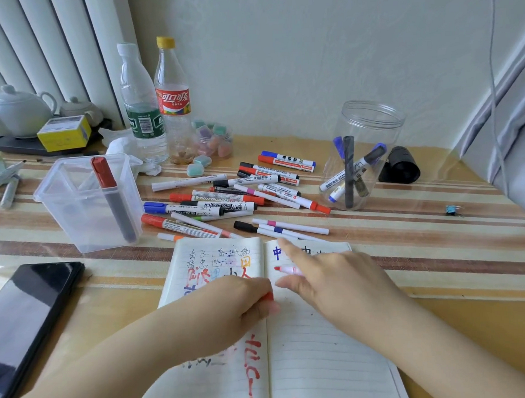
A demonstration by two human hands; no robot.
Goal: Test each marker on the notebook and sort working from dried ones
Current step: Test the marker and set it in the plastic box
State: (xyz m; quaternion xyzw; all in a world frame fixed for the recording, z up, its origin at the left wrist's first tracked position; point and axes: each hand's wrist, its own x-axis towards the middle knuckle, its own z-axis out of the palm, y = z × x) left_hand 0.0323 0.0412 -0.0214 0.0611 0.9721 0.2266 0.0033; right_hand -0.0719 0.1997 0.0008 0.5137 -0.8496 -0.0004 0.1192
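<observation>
Most of the marker [284, 270] in use is hidden: only its red tip and a bit of pale barrel stick out to the left from under the right hand [338, 281], over the right-hand page of the open notebook [322, 346]. The right hand's forefinger points forward and the other fingers lie fairly straight over the barrel, so I cannot tell how it is gripped underneath.

The left hand [230, 305] rests on the left page, its fingers curled, and a small red cap [269, 296] peeks out at the fingertips, pinched there and mostly covered. The hand also hides part of the scribbles on that page. The notebook's lower edge runs out of view.

Just beyond the notebook lies a loose heap of markers [234, 197] on the striped table [423, 252]. To the left of the heap stands a clear square tub [87, 206] with one red-capped dark marker leaning inside. To the right stands a clear round jar [364, 155] holding several markers, blurred through the plastic. A dark phone [28, 317] at the near left is cut off by the frame.
</observation>
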